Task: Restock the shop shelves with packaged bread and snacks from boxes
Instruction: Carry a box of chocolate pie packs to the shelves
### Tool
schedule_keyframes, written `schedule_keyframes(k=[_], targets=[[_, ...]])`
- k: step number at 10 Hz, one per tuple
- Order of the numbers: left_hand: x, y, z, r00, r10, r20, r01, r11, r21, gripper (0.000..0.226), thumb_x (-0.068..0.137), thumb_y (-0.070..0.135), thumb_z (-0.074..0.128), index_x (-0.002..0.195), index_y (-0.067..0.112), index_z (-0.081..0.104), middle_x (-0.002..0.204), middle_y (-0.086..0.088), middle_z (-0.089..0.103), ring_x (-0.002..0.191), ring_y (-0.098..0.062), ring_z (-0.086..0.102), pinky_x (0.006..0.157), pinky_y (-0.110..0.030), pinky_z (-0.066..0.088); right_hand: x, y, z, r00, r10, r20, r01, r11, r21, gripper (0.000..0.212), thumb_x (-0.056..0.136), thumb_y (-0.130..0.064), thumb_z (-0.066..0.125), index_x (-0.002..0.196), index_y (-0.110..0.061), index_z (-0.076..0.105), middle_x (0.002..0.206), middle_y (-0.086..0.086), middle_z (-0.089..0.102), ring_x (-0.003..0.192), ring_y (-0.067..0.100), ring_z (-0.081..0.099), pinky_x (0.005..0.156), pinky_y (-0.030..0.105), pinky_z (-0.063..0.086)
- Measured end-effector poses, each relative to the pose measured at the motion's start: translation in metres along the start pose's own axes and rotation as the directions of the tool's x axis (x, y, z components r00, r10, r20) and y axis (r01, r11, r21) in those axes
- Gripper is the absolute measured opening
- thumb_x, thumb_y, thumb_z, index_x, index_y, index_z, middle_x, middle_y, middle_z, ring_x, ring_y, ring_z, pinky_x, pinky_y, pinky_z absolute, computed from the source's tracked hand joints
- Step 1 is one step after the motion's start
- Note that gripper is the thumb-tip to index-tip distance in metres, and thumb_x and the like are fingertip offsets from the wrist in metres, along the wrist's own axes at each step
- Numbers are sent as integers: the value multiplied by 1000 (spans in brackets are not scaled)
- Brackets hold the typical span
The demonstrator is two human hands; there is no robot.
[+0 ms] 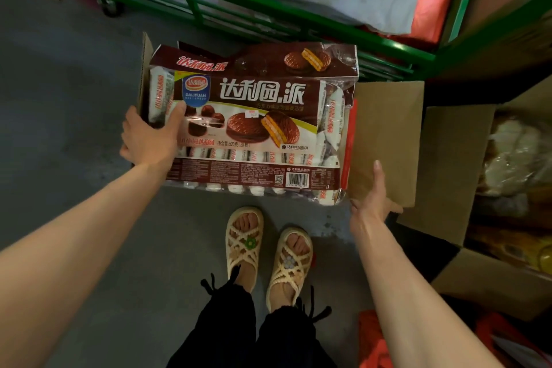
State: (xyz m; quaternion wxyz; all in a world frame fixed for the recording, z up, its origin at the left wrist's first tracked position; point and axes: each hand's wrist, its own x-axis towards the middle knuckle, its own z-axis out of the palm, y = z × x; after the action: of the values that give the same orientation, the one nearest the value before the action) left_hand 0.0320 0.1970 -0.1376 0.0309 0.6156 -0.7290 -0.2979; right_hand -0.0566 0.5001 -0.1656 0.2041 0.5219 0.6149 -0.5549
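- Presently, the top chocolate pie pack (pixel 254 125) lies face up over the mouth of the open cardboard box (pixel 388 140), which stands on the grey floor (pixel 59 98) in front of my feet.
- A second pack of the same kind (pixel 254 61) shows just behind and beneath it, inside the same box.
- My left hand (pixel 149 140) grips the left end of the top pack: the thumb lies across its printed face and the fingers (pixel 127 125) curl round the edge behind.
- My right hand (pixel 373 200) is at the pack's lower right corner, against the box's brown flap. The thumb is straight and the hand relaxed, gripping nothing; whether it touches the pack I cannot tell.
- My feet in cream sandals (pixel 243 245) stand just short of the box.
- A green metal trolley (pixel 239 9) stands directly beyond the box, loaded with white and red bags.
- Another open carton (pixel 448 173) sits to the right, holding bagged bread (pixel 513 158); the detail is blurred.
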Motion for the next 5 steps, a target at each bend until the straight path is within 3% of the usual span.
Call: schedule_keyframes(k=[1, 2, 3, 4, 5], targets=[[1, 0, -8, 999, 0, 54, 2, 999, -43, 90, 78, 70, 59, 142, 11, 37, 142, -10, 45, 133, -31, 41, 113, -53, 27, 0, -2, -9, 1000, -1, 18, 0, 1000, 29, 117, 61, -68, 66, 151, -10, 21, 150, 15, 38, 135, 32, 42, 112, 47, 36], [1, -2, -19, 991, -27, 129, 41, 993, -108, 99, 68, 80, 55, 141, 15, 37, 138, -8, 49, 128, -30, 48, 108, -54, 35, -22, -5, -14, 997, 12, -77, -8, 999, 44, 96, 76, -59, 69, 148, -8, 32, 147, 13, 43, 134, 30, 43, 112, 43, 36], [0, -1, -30, 984, -57, 169, 82, 986, -143, 81, 79, 69, 57, 139, 18, 41, 133, -6, 55, 121, -29, 54, 103, -50, 43, -40, -15, -17, 980, -78, -182, 73, 997, -35, 73, 80, -47, 73, 137, -10, 47, 133, 7, 56, 124, 25, 52, 105, 37, 41], [4, -2, -38, 984, -59, 167, 73, 994, -80, 56, 95, 47, 53, 138, 12, 45, 132, -12, 56, 120, -32, 54, 99, -43, 45, -50, -27, -15, 963, -233, -136, 195, 949, -249, 44, 86, -39, 69, 118, -10, 62, 114, 4, 63, 104, 14, 54, 97, 31, 41], [9, 1, -46, 990, -54, 134, 62, 997, -56, 48, 98, 39, 51, 135, 7, 48, 131, -15, 57, 120, -33, 52, 94, -36, 41, -56, -47, -4, 941, -337, -25, 298, 863, -408, 39, 89, -37, 66, 117, -11, 64, 117, 5, 65, 98, 11, 51, 98, 33, 41]])
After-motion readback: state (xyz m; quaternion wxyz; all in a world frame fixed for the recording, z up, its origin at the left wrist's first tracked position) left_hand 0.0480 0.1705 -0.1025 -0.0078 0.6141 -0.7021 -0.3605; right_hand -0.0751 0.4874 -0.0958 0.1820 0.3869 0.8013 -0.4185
